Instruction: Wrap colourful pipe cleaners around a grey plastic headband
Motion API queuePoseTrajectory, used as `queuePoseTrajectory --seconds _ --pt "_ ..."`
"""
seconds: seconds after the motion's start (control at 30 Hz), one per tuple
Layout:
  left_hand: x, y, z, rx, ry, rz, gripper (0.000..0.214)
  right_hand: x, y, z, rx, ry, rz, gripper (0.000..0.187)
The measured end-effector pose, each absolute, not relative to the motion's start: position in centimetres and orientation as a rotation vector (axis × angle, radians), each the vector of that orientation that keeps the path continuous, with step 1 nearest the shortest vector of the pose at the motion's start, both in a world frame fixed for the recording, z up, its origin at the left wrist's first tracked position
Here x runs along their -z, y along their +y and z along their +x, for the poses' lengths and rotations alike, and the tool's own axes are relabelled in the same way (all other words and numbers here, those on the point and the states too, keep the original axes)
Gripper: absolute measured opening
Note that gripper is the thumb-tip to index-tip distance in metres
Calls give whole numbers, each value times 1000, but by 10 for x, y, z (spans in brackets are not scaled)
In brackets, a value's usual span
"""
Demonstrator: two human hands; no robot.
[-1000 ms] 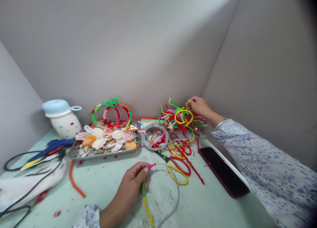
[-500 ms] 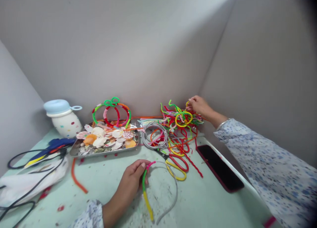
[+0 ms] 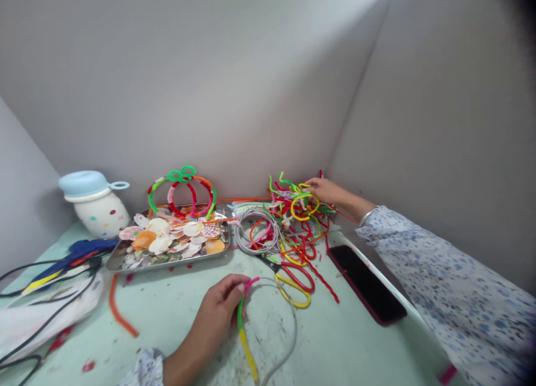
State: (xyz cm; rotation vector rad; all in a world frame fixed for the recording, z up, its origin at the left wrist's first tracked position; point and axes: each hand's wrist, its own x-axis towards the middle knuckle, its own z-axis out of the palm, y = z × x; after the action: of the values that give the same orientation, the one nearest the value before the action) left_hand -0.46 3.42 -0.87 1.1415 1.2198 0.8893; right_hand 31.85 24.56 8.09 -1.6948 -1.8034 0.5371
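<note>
My left hand pinches a headband wrapped in pink, green and yellow pipe cleaner, its bare grey half curving to the right on the table. My right hand reaches into a tangled heap of pipe cleaners in the far corner, fingers closed among the strands; what they grip is hidden. A yellow ring of pipe cleaner lies just left of that hand.
Red and yellow scissors lie right of the headband. A steel tray of seashells holds a wrapped hoop. Grey wire coil, dark phone, spotted jar, glue gun with cables, loose orange pipe cleaner.
My right hand has dipped lower and a little left into the pipe cleaner heap. The left hand keeps hold of the headband. The view has shifted slightly.
</note>
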Motion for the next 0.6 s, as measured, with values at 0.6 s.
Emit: queuePoseTrajectory --seconds 0.6 --pt "7 34 -3 -834 1276 1212 41 -57 226 319 -501 -2027 -1486 92"
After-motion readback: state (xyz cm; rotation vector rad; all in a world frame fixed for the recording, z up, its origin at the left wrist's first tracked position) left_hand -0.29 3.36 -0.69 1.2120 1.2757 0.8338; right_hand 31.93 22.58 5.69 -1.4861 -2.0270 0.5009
